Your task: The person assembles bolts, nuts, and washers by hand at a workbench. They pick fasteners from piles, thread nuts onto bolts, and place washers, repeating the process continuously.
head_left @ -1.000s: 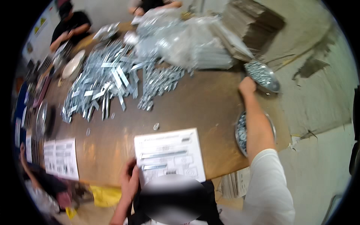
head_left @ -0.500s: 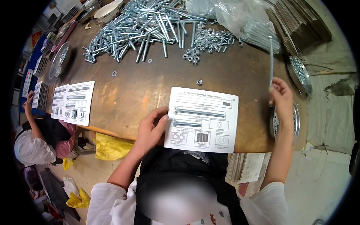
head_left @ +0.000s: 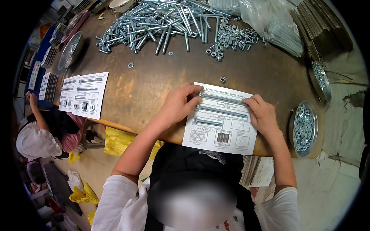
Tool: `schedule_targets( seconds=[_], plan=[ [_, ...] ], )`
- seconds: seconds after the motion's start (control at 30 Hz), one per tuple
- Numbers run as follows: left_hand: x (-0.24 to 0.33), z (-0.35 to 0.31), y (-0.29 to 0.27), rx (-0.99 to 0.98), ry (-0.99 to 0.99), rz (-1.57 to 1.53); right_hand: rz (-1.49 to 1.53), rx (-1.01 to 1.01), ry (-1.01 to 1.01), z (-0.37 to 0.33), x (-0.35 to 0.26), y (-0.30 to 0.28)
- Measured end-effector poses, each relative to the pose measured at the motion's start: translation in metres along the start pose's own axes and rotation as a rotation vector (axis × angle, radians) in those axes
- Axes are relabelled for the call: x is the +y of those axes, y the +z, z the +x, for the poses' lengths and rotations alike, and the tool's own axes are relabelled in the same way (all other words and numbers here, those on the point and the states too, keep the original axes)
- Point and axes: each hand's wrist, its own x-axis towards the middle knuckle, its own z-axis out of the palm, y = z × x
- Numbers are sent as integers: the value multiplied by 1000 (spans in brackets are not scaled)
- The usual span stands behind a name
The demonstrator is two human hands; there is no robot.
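Observation:
A white printed card (head_left: 249, 147) lies at the table's near edge in front of me, its outlined boxes showing hardware shapes. Across its top row rests a long, silvery bolt (head_left: 223, 97). My left hand (head_left: 180, 104) closes thumb and forefinger around the bolt's left end. At the other end, the fingertips of my right hand (head_left: 263, 114) are bent together on the bolt. Below it, a long bolt (head_left: 221, 112) and a shorter one (head_left: 208, 122) appear on the card; whether they are real or printed I cannot tell. A single nut (head_left: 222, 79) sits just beyond the card.
A heap of bolts (head_left: 154, 29) covers the far table, with a pile of nuts (head_left: 235, 37) beside it. Bowls of washers (head_left: 304, 129) and small hardware (head_left: 320, 76) stand right. Bagged rods (head_left: 284, 37) lie far right. Another card (head_left: 90, 96) and a person (head_left: 38, 134) are left.
My right hand has come left from the table's right side and laid the upright long bolt across the card's top row. My left hand has moved up to the bolt's left end.

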Motion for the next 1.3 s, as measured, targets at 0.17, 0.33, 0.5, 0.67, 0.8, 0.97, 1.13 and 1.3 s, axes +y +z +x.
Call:
schedule_targets(
  seconds=[0.17,0.33,0.5,0.67,0.8,0.97,1.13,1.3],
  plan=[
    [-6,2,8,37,23,42,93,67,100,-6,-1,-1],
    [1,9,-3,-18,64,88,163,55,202,-5,-1,-9],
    [-27,45,-7,52,46,-101,273,81,301,22,8,-27],
    [0,130,15,123,356,417,191,2,195,90,-6,22],
    [-13,151,21,166,365,539,-25,27,153,106,-5,54],
    [27,37,-29,-44,103,75,453,68,166,54,-56,2],
    [26,-81,-16,-176,54,31,583,-95,96,-17,-120,23],
    [27,-95,3,-127,65,329,308,39,44,-29,-127,56]
  ],
)
